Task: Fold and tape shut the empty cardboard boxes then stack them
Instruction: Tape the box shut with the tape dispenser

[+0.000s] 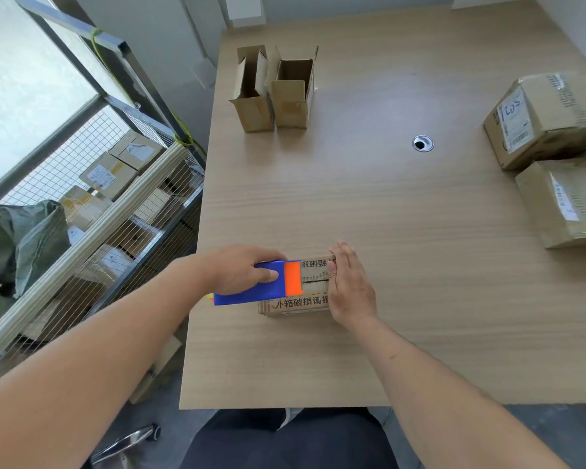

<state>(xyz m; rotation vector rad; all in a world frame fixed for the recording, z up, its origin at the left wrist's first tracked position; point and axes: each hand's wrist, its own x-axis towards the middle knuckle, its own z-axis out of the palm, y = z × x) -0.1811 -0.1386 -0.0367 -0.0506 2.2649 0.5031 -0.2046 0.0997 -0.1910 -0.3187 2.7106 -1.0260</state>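
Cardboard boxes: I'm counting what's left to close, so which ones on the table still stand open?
The two small brown cardboard boxes at the far left of the wooden table, side by side with flaps up; the others are shut.

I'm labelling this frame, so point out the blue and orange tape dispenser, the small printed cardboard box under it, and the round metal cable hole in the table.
blue and orange tape dispenser (251,292), head view, blue body.
small printed cardboard box (301,303), head view, printed near side.
round metal cable hole (423,143), head view, metal rim.
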